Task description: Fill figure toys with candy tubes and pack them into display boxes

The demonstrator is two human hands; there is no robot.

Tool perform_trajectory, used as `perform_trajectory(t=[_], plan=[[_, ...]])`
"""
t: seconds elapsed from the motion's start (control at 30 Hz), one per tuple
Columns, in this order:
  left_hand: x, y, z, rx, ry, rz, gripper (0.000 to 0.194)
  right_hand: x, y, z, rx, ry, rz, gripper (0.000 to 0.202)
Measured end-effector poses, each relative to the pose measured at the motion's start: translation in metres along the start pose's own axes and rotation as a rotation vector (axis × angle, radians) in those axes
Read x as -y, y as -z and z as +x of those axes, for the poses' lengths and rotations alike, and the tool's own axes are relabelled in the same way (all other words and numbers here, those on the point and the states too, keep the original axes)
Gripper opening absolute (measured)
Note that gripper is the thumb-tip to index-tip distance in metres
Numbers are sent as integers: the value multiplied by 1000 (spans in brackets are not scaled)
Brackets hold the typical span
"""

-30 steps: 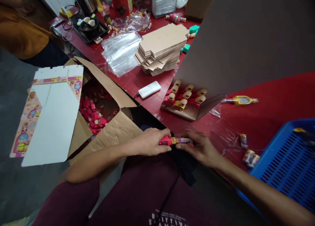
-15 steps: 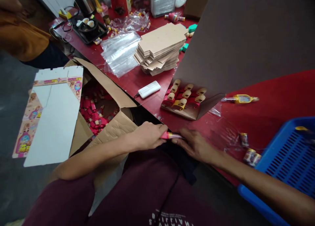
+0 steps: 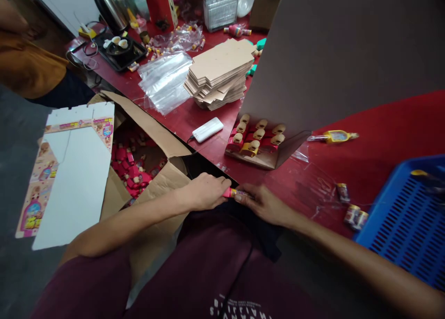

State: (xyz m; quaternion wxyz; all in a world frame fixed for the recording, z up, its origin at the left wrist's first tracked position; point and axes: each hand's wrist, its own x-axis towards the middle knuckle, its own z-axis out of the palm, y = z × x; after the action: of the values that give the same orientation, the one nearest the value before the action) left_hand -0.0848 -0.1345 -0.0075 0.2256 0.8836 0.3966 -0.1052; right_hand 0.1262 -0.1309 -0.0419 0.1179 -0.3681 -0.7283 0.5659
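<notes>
Close in front of my body, my left hand (image 3: 207, 192) is closed around the pink end of a small candy toy (image 3: 228, 193). A yellow band and a short labelled tube stick out from it towards the right. My right hand (image 3: 266, 204) pinches the tube end, its fingers covering most of it. Just beyond my hands stands a cardboard display box (image 3: 255, 162) with a raised dark back. Several candy toys with pale animal heads (image 3: 257, 134) stand in rows inside it, mostly pink, with one yellow in front.
Left, an open carton (image 3: 153, 189) holds many pink toys (image 3: 134, 173) below a printed board (image 3: 74, 170). On the red table lie flat cardboard (image 3: 222, 59), plastic bags (image 3: 167, 85), a white power bank (image 3: 207, 129) and a yellow toy (image 3: 337, 136). A blue basket (image 3: 385, 221) is at right.
My right hand has moved left along the tube, closer to my left hand, so less of the tube shows. My left hand keeps its hold. The whole view has shifted slightly.
</notes>
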Motion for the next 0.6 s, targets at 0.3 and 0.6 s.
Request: perform_trajectory(t=[0.3,0.6], plan=[[21,5,0,-676,-78,-326,39,-30,-9,-24,-240,-99,251,46],[-11,5,38,-459,-336,-323,29,-32,-11,-35,-496,129,-315,34]])
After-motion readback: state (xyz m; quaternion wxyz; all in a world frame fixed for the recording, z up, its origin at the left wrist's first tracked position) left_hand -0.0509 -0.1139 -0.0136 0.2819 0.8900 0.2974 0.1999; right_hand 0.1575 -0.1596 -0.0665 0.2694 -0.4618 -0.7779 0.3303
